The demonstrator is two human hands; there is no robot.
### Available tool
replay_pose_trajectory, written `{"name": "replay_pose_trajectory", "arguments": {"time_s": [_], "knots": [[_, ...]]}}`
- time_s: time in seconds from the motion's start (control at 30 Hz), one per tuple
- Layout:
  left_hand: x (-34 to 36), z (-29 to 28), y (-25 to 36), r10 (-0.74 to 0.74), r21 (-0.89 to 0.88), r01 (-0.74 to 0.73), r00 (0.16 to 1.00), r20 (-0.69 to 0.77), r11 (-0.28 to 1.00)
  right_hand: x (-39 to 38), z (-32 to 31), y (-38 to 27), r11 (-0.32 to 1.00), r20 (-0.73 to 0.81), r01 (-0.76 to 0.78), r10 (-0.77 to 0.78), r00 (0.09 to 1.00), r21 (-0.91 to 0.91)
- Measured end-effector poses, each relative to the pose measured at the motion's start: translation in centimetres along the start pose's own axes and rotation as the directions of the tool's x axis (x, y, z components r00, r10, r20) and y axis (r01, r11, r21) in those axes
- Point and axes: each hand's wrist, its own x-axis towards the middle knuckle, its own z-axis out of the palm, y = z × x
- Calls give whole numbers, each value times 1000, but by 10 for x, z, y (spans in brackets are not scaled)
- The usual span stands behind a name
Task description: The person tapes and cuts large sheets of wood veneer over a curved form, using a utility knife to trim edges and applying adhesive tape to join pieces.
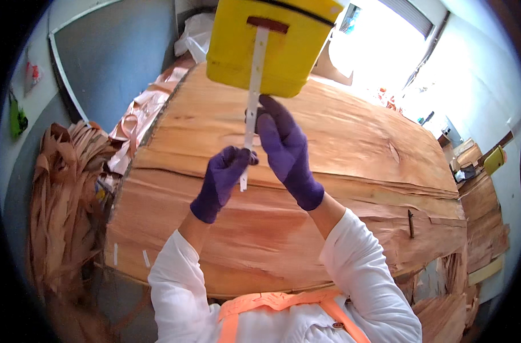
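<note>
A yellow box [232, 54] hangs at the top, over the far part of a large wood veneer sheet [283, 228]. From a dark red slot in its face runs a white strip of perforated tape [256, 74], straight down toward me. My left hand [220, 180], in a purple glove, pinches the tape near its lower end, and a short tail sticks out below the fingers. Higher up, just under the box, my right hand [286, 148], gloved alike, has its thumb and fingers closed at the tape. Its fingertips are partly hidden behind the strip.
Two short white tape pieces [146, 259] lie at the sheet's near left corner. A thin dark stick-like tool [411, 224] rests on the right side. Torn veneer strips [60, 194] hang in a heap at left; more veneer pieces [483, 211] stand along the right wall.
</note>
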Motion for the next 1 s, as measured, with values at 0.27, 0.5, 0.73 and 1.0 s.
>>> {"name": "replay_pose_trajectory", "arguments": {"time_s": [0.27, 0.5, 0.73, 1.0], "knots": [[-57, -33, -83, -348, -546, 281, 937, -20, 789, -91, -32, -8, 882, 55, -392, 392, 918, 260], [-61, 57, 6, 179, 247, -267, 928, 328, 932, -189, -85, -6, 778, 68, -622, 619, 783, 85], [-31, 59, -17, 375, 503, -808, 589, 716, 308, -210, -106, -34, 613, 43, -790, 789, 613, -2], [4, 54, -37, 484, 382, -889, 458, 745, 253, -180, -132, -64, 359, 27, -930, 933, 358, -83]]}}
